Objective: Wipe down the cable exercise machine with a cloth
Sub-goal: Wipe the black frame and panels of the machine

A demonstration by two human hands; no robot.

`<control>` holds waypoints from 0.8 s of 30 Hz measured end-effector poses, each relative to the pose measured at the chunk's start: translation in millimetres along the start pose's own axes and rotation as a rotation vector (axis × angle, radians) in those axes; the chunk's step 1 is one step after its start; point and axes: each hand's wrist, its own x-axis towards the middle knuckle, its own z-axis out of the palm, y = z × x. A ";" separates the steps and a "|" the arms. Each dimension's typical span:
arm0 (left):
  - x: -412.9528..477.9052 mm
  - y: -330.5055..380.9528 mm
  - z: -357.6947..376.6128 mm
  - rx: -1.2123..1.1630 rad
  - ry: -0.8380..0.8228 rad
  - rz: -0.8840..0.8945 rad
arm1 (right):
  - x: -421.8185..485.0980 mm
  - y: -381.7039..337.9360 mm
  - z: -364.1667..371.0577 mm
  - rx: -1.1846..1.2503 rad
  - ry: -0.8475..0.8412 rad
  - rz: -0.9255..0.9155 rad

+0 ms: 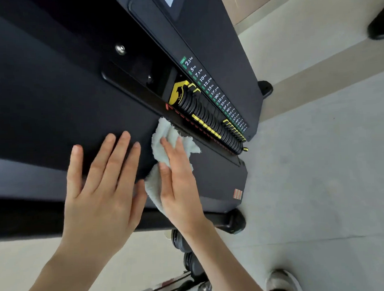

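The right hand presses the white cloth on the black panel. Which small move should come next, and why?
Probably slide the right hand with the cloth along the panel toward the orange mark. The cloth lies under straight fingers beside the weight stack, and the left hand rests flat on the panel on the other side, so that strip is the free one.

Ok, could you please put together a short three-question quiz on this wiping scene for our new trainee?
1. True or false: the left hand is curled into a fist.
2. Which hand presses the cloth against the machine's dark panel? A) the left, B) the right hand, C) both.
3. Fill in: the smallest weight printed on the weight scale is ___ kg.
Key: 1 false; 2 B; 3 2.5.
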 end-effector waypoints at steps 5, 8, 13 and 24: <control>16.3 -38.0 -70.8 -0.110 -0.095 -0.079 | -9.7 -102.2 -19.5 -0.092 0.083 0.084; 28.3 -57.7 -127.3 -0.197 -0.105 -0.070 | -22.4 -176.6 -32.1 -0.209 0.089 0.068; 55.3 -97.5 -241.7 -0.306 -0.082 -0.071 | -48.6 -316.9 -53.6 -0.427 0.110 -0.057; 90.6 -167.0 -443.7 -0.535 0.033 -0.186 | -76.5 -599.6 -81.0 -0.850 -0.007 -0.277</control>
